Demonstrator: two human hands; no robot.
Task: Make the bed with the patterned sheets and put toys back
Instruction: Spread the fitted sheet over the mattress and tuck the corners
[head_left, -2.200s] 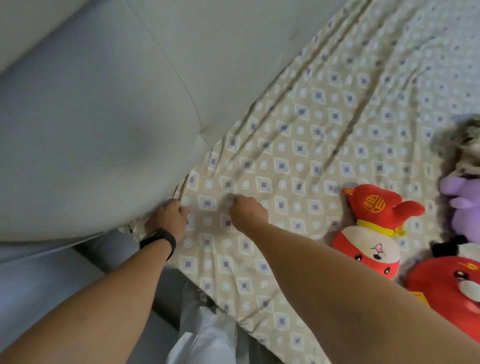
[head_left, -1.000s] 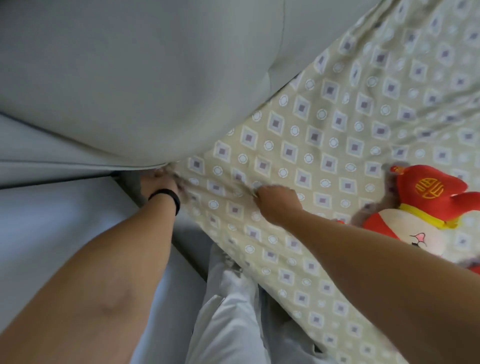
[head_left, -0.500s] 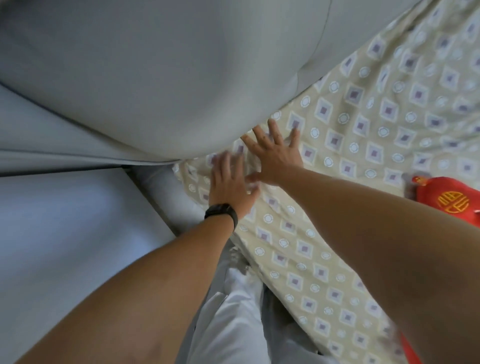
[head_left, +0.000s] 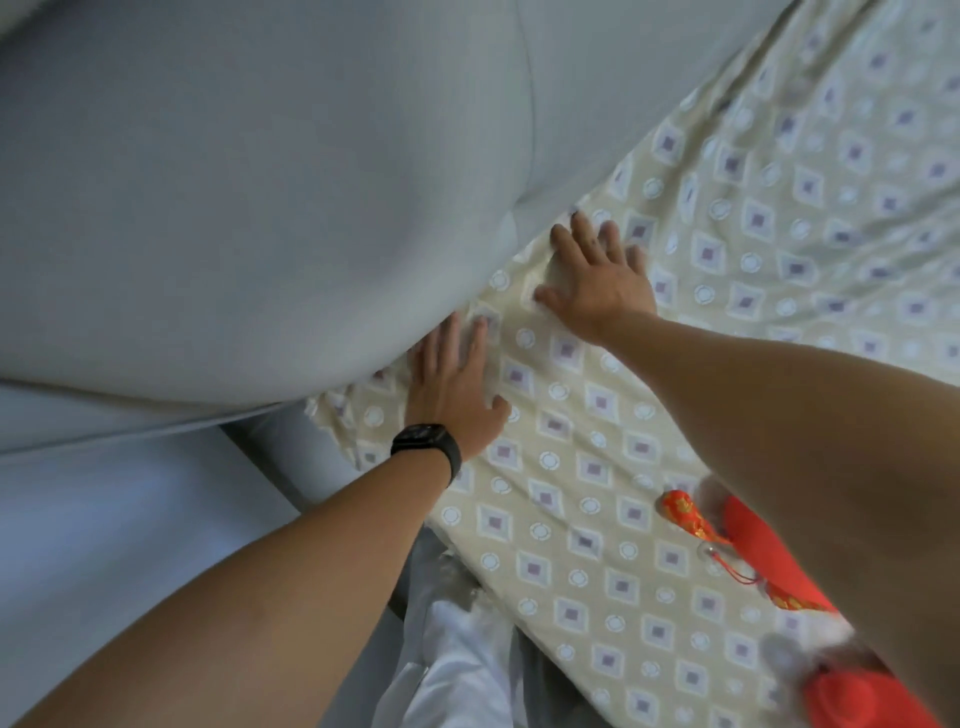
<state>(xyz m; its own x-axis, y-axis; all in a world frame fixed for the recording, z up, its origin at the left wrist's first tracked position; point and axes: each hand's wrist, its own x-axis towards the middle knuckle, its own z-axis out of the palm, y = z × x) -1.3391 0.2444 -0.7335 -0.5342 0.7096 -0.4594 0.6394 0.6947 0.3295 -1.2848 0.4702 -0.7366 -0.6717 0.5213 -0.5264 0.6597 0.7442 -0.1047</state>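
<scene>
Headboard (head_left: 234, 182) fills the left and top, padded grey, butting the bed's head edge. Left hand (head_left: 454, 384), black band (head_left: 428, 447) on the wrist, lies flat with fingers straight and close together, tips at the seam where the sheet (head_left: 597, 467) meets the headboard, near the bed's left corner. Right hand (head_left: 597, 280) is just beyond it along the same edge, fingers spread, palm pressing the sheet down.

I judge the sheet is mostly on: it covers all the mattress I see, with the head edge being smoothed or tucked. Creases remain at the far right. A red toy (head_left: 779, 571) lies on the sheet at the near right, partly behind my right arm; toys not yet put back. No pillows or cover in view.

Containers: none visible. White fabric (head_left: 457, 654) hangs below the bed's near edge; what it is I cannot tell.
</scene>
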